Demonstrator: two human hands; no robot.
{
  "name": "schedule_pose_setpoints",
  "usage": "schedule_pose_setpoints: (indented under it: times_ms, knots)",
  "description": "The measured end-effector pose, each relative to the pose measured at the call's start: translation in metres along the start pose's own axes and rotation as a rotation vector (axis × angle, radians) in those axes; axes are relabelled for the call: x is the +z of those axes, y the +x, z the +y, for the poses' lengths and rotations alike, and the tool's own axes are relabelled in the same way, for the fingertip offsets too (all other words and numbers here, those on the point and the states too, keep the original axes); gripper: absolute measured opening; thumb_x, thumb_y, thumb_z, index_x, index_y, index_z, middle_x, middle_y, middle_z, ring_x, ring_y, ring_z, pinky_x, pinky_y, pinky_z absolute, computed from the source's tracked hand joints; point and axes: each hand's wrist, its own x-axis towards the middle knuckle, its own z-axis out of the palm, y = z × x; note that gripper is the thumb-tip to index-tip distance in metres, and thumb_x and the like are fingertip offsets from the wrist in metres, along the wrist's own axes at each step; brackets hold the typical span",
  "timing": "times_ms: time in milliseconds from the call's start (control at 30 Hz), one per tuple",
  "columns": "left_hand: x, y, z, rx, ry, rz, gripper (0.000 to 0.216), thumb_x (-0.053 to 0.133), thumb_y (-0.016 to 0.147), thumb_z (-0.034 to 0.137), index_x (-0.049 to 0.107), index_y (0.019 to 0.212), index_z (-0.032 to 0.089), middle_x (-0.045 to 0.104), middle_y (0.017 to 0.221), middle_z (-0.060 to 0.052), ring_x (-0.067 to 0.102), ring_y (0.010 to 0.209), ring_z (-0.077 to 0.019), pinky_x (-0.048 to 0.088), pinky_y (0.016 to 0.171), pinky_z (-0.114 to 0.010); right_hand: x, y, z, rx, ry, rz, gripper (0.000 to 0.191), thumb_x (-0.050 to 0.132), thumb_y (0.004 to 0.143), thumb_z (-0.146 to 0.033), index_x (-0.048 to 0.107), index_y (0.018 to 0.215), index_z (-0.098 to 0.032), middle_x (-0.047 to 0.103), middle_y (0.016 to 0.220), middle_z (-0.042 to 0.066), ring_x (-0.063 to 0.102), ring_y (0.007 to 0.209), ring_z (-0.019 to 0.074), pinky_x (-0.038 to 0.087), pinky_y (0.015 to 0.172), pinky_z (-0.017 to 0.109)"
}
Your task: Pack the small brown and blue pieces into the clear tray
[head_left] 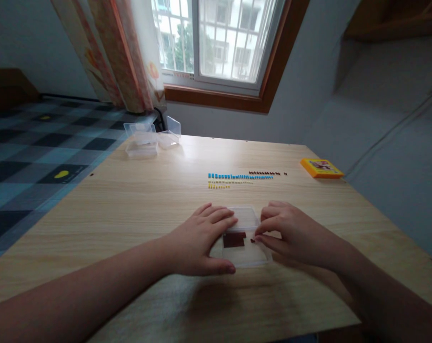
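A small clear plastic box (245, 255) with its hinged lid lies on the wooden table (130, 205) in front of me. Inside it sits a flat dark brown block (234, 239). My left hand (197, 240) rests over the box's left side, fingers stretched flat across the lid, thumb along the near edge. My right hand (290, 231) is at the box's right side, fingers curled, with the fingertips pinched on a tiny dark brown piece (253, 240) just inside the box.
Further back lie rows of tiny blue (239, 176), yellow (219, 185) and dark brown pieces (267, 173). An orange box (321, 168) sits at the right edge. Clear plastic containers (147, 140) stand at the far left corner, by a bed with a checked cover (40, 152).
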Motion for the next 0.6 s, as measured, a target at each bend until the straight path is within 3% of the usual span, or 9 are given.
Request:
schedule_pose_setpoints:
  times_ms: [133,333,600]
  knots:
    - [0.0006,0.0003,0.0004,0.008,-0.005,0.011,0.093,0.073,0.079,0.073,0.051,0.151,0.02,0.051,0.157,-0.018,0.044,0.146,-0.0403,0.022,0.125,-0.062,-0.0053,-0.0011,-0.0008,-0.067,0.005,-0.031,0.021,0.065,0.092,-0.011,0.081,0.09,-0.025,0.069,0.081,0.002,0.058,0.079,0.0178,0.04,0.077,0.034]
    - [0.0004,0.0004,0.0009,0.001,-0.007,0.003,0.092,0.073,0.08,0.073,0.051,0.151,0.019,0.05,0.157,-0.019,0.044,0.146,-0.0407,0.023,0.125,-0.062,-0.0018,0.0011,-0.0068,-0.099,0.004,-0.095,0.022,0.063,0.092,-0.011,0.076,0.077,-0.021,0.068,0.079,0.003,0.057,0.079,0.0176,0.039,0.077,0.034]
    - [0.0004,0.0009,0.0008,0.021,-0.024,0.039,0.09,0.072,0.08,0.074,0.053,0.149,0.019,0.053,0.154,-0.019,0.046,0.144,-0.0411,0.023,0.125,-0.063,0.0037,0.0025,-0.0066,-0.12,0.038,-0.068,0.022,0.06,0.095,-0.014,0.076,0.082,-0.021,0.068,0.08,0.003,0.057,0.078,0.0175,0.039,0.079,0.034]
